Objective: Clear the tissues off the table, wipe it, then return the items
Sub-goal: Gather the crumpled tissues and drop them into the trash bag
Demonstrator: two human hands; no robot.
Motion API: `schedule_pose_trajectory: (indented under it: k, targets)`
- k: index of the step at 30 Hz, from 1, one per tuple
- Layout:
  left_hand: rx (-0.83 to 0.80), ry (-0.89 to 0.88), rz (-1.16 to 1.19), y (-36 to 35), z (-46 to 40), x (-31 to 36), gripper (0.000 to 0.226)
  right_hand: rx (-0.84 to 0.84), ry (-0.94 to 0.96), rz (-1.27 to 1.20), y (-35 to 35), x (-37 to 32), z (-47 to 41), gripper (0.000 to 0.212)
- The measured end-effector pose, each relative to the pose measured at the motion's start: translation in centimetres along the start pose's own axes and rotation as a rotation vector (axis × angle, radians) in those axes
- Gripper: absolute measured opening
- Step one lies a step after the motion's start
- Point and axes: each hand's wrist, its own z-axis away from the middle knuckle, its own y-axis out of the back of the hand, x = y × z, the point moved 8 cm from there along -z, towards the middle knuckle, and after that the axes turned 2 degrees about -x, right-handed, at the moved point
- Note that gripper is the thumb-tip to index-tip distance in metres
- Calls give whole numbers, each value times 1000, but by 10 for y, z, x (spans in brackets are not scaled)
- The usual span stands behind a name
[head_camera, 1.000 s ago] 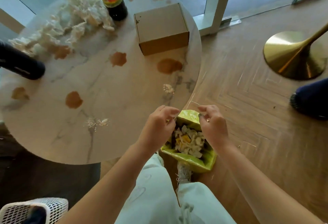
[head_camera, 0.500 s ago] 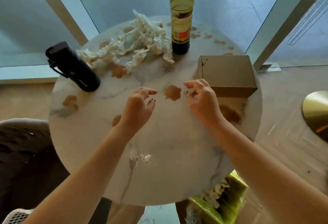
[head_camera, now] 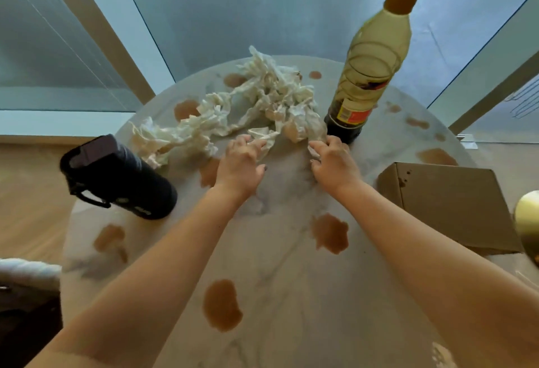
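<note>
- Head view: a round marble table [head_camera: 291, 294] fills the frame, its top blotched with brown spills [head_camera: 223, 305] scattered from 7 o'clock round to 2 o'clock.
- The tissues [head_camera: 262, 99], a crumpled white heap partly stained brown, lie toward 12 o'clock on the table and trail away toward 10 o'clock.
- The left hand [head_camera: 240, 165] reaches to the near edge of the heap; its fingers are spread and bent, their tips resting on a loose fold of tissue. Whether they have closed on it cannot be told.
- The right hand [head_camera: 335, 163] reaches to the heap's right end, just beside the foot of the bottle; its fingers are curled with a scrap of tissue showing under them, but a firm pinch cannot be made out.
- A tall bottle [head_camera: 370, 70] with a brown cap and a little dark liquid at the bottom stands upright at about 1 o'clock, touching the edge of the heap.
- A dark flask [head_camera: 116, 178] with a strap stands at 9 o'clock, near the trailing end of the tissues.
- A closed cardboard box [head_camera: 449, 201] sits at 3 o'clock, well apart from the heap.
- A brass-coloured rounded object [head_camera: 528, 216] shows at the right edge, beyond the box.
</note>
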Motion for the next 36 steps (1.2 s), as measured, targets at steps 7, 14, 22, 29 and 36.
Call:
schedule_pose_trajectory:
  k: [7, 14, 22, 29, 36]
  targets:
    - [184, -128, 64, -2, -24, 5, 30, 85, 105, 121, -10, -2, -25, 21]
    - [427, -175, 128, 33, -10, 9, 15, 421, 174, -85, 20, -7, -6, 15]
    - [599, -224, 139, 71, 44, 40, 9, 612, 308, -211, 59, -24, 59, 13]
    - [631, -252, 45, 68, 143, 101, 9, 625, 351, -273, 78, -5, 167, 15]
    - [454, -293, 128, -1, 279, 182, 13, 674, 293, -347, 75, 84, 334, 11]
